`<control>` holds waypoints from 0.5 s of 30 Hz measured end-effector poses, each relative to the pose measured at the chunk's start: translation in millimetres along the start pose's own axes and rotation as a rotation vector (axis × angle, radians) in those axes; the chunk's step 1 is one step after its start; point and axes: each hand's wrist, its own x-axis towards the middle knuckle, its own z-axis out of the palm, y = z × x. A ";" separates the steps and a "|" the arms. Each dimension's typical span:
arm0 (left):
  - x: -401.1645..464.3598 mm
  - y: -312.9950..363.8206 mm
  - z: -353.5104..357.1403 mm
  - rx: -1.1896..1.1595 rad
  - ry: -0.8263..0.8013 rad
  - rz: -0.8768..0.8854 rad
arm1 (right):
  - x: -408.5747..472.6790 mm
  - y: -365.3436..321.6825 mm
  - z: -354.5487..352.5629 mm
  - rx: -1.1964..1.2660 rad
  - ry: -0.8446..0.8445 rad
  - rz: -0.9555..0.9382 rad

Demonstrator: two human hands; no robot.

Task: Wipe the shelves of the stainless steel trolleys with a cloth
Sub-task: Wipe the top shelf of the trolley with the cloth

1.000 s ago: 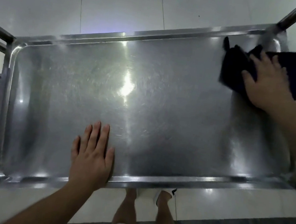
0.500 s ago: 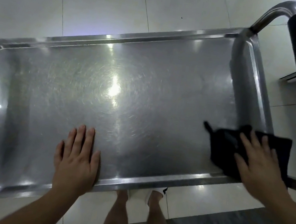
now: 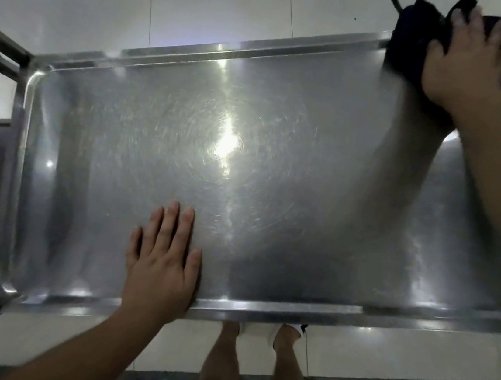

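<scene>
right hand (image 3: 463,61) pressing a dark cloth (image 3: 411,48) into the trolley shelf's (image 3: 278,161) far right corner, fingers spread over it, left hand (image 3: 163,261) flat and empty by the near rim

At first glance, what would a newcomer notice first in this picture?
The bright glare in the middle of the steel trolley shelf stands out first. Next, the right hand pressing a dark cloth at the far right corner, and the left hand flat near the front rim.

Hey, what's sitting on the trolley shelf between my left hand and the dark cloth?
Nothing. In the head view the shelf between the left hand and the dark cloth is bare steel, showing only a bright light reflection.
</scene>
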 end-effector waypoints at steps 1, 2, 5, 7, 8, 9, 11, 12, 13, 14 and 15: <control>-0.3 -0.4 -0.2 -0.003 -0.002 -0.003 | -3.7 -0.3 0.5 -0.001 -0.006 -0.012; -0.7 -0.5 -0.7 -0.006 -0.007 -0.004 | -12.4 0.5 -0.2 -0.013 -0.028 -0.043; -2.2 0.7 -3.1 -0.011 -0.020 -0.010 | -75.4 9.0 -1.5 -0.052 -0.112 -0.173; -2.6 2.6 -5.9 -0.025 -0.029 -0.013 | -151.1 24.0 -1.0 -0.050 -0.153 -0.220; -2.8 3.7 -7.1 -0.033 -0.033 -0.013 | -196.7 33.4 -0.1 -0.051 -0.178 -0.239; -2.8 4.3 -7.9 -0.038 -0.035 -0.014 | -244.3 43.5 2.3 -0.057 -0.207 -0.262; -3.1 4.6 -8.4 -0.040 -0.040 -0.020 | -331.5 61.1 8.1 -0.093 -0.269 -0.330; -3.2 4.5 -8.2 -0.038 -0.042 -0.020 | -362.6 67.3 9.9 -0.111 -0.303 -0.358; -3.5 4.2 -7.6 -0.037 -0.042 -0.017 | -383.4 71.2 11.0 -0.124 -0.333 -0.372; -3.6 3.5 -6.7 -0.037 -0.040 -0.016 | -394.4 71.5 12.7 -0.136 -0.354 -0.375; -4.0 2.5 -5.8 -0.037 -0.036 -0.016 | -397.3 68.2 14.9 -0.147 -0.366 -0.379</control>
